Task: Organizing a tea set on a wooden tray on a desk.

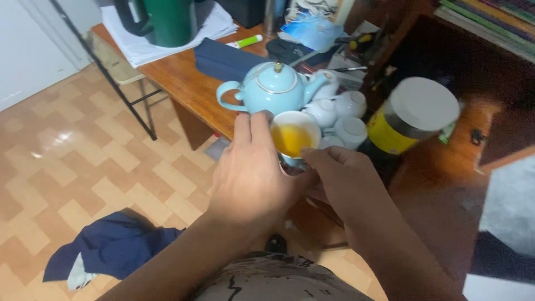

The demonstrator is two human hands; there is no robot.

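Both my hands hold a small light-blue teacup [294, 135] filled with amber tea, raised in front of me. My left hand [252, 173] wraps its left side, with the fingers on the rim. My right hand [334, 175] cups it from below and from the right. Just behind the cup a light-blue teapot [271, 87] with a gold-knobbed lid stands on the wooden table [184, 83]. Several matching empty cups [348, 118] cluster to the right of the pot.
A jar [409, 114] with a white lid and yellow label stands at the right. A green jug [167, 19] sits on papers at the back, beside a dark blue cloth [223, 58]. Blue fabric [108, 248] lies on the tiled floor.
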